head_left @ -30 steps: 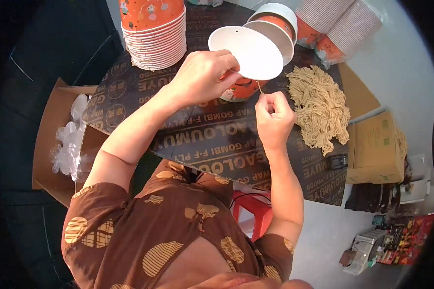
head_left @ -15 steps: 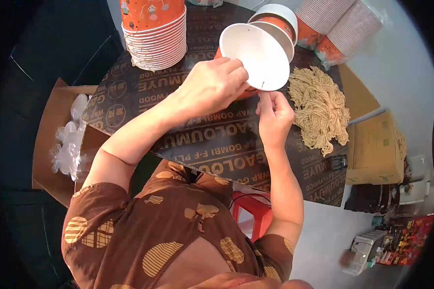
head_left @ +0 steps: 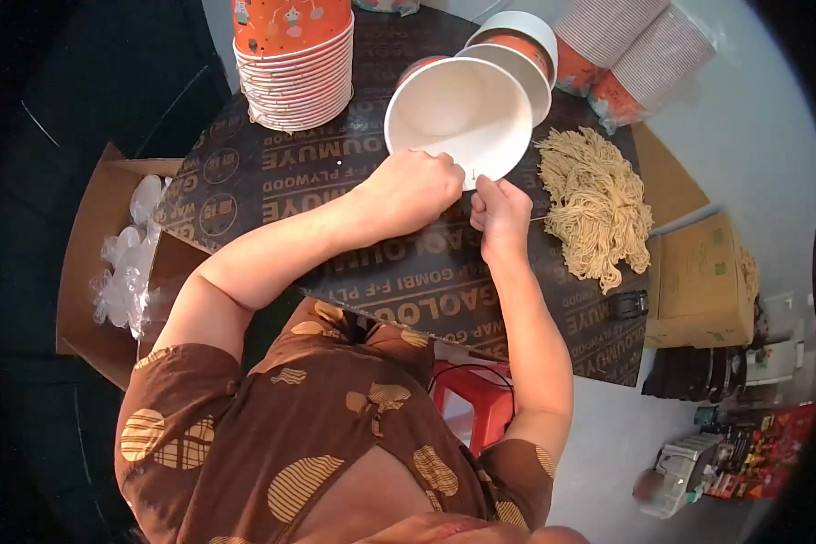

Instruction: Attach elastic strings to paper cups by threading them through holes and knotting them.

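Note:
A paper bucket [head_left: 458,109], white inside with a little orange showing outside, lies tipped with its mouth toward me. My left hand [head_left: 412,190] is closed on its near rim. Just right of that, my right hand [head_left: 503,216] pinches a thin cord against the same rim; fingertips hide most of it. A short strand shows inside the bucket by the rim. From the right hand, a bit of cord runs toward a heap of beige cords [head_left: 598,204] on the table [head_left: 381,286]. Behind the bucket, other white-and-orange buckets [head_left: 528,82] lie nested on their sides.
A tall stack of orange buckets [head_left: 295,77] stands far left, with cords hanging at the rims. Plastic-wrapped stacks [head_left: 639,68] lie far right. Cardboard boxes [head_left: 703,276] flank the table, the left one [head_left: 86,254] holding clear plastic pieces. A red stool [head_left: 485,412] is below the edge.
The bucket has turned and shifted left and nearer, showing more of its inside. Both hands have moved slightly toward me, staying at the rim.

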Tool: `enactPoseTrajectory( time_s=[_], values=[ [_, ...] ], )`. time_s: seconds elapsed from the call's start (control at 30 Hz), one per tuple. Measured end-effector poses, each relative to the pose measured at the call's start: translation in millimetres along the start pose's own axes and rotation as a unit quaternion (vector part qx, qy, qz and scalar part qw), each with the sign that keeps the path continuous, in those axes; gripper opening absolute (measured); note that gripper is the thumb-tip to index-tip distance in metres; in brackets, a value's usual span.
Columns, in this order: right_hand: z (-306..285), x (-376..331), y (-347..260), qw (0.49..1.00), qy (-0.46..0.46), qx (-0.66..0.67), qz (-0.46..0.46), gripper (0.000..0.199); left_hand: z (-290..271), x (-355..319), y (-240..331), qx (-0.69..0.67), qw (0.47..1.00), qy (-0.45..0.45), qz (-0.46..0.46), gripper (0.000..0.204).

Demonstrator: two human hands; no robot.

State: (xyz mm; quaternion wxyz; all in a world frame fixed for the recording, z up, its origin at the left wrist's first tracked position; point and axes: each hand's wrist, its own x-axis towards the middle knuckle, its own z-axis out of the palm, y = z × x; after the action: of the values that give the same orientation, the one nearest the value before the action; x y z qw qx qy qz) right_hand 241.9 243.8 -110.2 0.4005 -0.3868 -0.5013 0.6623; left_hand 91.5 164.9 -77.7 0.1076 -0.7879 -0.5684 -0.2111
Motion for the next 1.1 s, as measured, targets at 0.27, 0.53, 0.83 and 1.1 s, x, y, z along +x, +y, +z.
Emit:
enactPoseTrajectory(
  time_s=[0.27, 0.53, 0.83, 1.1],
  values=[
    [5.7, 6.6, 22.6, 0.986, -0.004, -0.157, -0.055, 0.024, 25.7, 8.9, -28.9, -0.175, 0.982, -0.04, -0.061, 0.009],
    [3.8, 8.7, 21.5, 0.95, -0.021, -0.285, -0.127, 0.024, 46.5, 8.0, -29.9, -0.193, 0.978, -0.04, -0.064, 0.01],
    [-13.2, 14.4, 14.8, 0.869, 0.033, -0.459, -0.181, 0.032, 59.1, 12.0, -33.7, -0.431, 0.865, -0.038, -0.253, 0.012],
    [-6.1, 13.9, 11.4, 0.859, 0.035, -0.491, -0.142, 0.031, 59.3, 14.7, -20.8, -0.748, 0.596, 0.035, -0.29, 0.01]
  ],
)
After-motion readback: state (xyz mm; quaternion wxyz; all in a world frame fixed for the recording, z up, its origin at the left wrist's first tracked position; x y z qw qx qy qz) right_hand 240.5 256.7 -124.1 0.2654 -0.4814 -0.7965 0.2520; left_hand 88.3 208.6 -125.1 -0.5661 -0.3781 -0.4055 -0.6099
